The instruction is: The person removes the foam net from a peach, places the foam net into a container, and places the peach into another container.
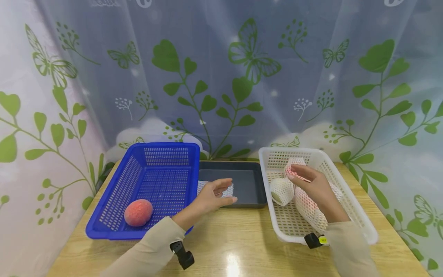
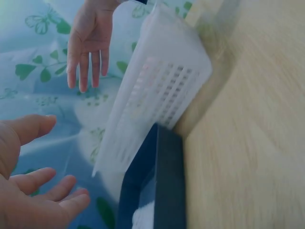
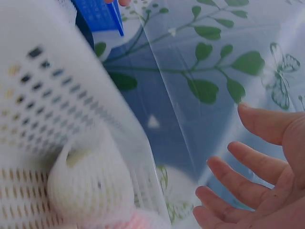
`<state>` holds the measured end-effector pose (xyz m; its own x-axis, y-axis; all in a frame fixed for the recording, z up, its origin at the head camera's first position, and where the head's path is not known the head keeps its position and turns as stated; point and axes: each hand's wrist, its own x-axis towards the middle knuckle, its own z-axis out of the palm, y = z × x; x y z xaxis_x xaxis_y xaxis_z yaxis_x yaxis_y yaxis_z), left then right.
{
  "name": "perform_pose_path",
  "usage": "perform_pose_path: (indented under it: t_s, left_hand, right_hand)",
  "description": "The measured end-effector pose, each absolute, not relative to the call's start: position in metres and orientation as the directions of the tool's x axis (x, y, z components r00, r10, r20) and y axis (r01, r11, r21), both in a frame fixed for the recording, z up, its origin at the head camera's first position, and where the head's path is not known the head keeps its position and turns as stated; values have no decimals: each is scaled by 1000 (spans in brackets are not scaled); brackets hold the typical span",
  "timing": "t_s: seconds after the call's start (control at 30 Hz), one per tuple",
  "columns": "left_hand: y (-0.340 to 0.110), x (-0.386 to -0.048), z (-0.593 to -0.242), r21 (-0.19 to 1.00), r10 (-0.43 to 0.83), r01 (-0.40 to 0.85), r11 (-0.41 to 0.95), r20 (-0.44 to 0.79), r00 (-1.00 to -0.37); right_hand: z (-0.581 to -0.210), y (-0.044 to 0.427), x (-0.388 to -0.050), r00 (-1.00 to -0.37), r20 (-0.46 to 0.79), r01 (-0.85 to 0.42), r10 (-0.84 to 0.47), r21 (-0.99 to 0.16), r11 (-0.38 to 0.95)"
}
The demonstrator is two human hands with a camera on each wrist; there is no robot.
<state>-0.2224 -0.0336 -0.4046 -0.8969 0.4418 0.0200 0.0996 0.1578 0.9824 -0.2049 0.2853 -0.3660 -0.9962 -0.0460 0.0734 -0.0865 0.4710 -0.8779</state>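
Observation:
My left hand [image 1: 211, 196] hovers over the near left part of a dark grey tray [image 1: 246, 184], fingers loosely bent and holding nothing. Below it, partly hidden by the hand, a white foam net [image 1: 227, 191] lies in the tray. Above the white basket [image 1: 273, 219] is my right hand [image 1: 316, 188], its fingers extended with nothing in them. Under and around it sit a pale round fruit in a white foam net [image 1: 282, 191] and several pink-and-white foam-netted items [image 1: 308, 207], partly covered by the hand. In the right wrist view the pale netted fruit [image 3: 90, 186] is close, apart from the fingers.
At the left stands a blue basket [image 1: 90, 227] with a reddish peach-like fruit [image 1: 138, 212] in its near part. The tray sits between both baskets on a wooden table [image 1: 232, 246]. A patterned curtain [image 1: 214, 77] hangs behind.

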Motion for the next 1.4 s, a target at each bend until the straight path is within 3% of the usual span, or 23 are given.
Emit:
perform_pose_path:
  t_s: [0.27, 0.67, 1.07, 1.27, 1.4]
  left_hand:
    - [1, -216, -416, 991, 501, 57, 124, -13, -865]
    - [45, -207, -435, 993, 511, -111, 35, -114, -852]
    - [59, -201, -444, 984, 505, -171, -52, -122, -855]
    - [63, -196, -442, 985, 473, -171, -24, -140, -870]
    - [67, -194, -442, 983, 433, -172, -62, -128, -892]
  right_hand:
    - [-377, 326, -184, -1000, 12, -20, -18, -845, 535]
    - [-394, 380, -152, -998, -63, 47, -2, -768, 639]
    - [-411, 399, -148, -957, -226, 45, -184, -739, 673]
    - [-417, 399, -152, -937, -159, -102, -312, -729, 677]
    - [-418, 399, -153, -933, -158, -116, -323, -718, 686]
